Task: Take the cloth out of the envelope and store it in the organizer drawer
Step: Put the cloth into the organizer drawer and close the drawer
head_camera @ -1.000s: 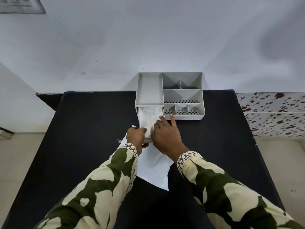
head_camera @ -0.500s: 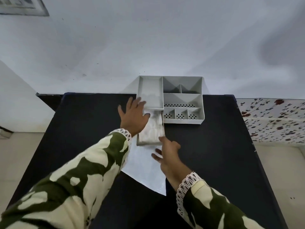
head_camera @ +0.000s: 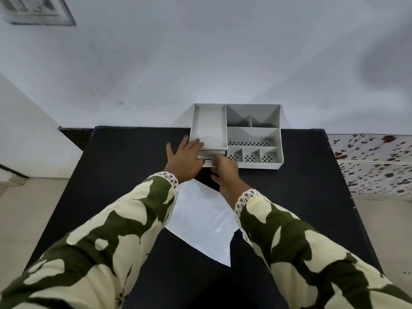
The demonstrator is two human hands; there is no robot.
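A grey organizer (head_camera: 254, 134) stands at the far edge of the black table (head_camera: 124, 166). Its drawer (head_camera: 210, 155) at the lower left sticks out only a little; the cloth inside is hidden. My left hand (head_camera: 184, 160) lies flat with spread fingers against the organizer's left front corner, the thumb on the drawer. My right hand (head_camera: 225, 169) presses its fingers on the drawer front. The white envelope (head_camera: 201, 219) lies flat on the table between my forearms.
A pale wall rises right behind the organizer. To the right of the table stands a surface with a floral cover (head_camera: 374, 161). Bare black tabletop stretches to the left and right of the organizer.
The drawer, pulled far out with the white cloth in it a second ago, has slid almost fully in. My left hand moved to the organizer's corner; my right went to the drawer front.
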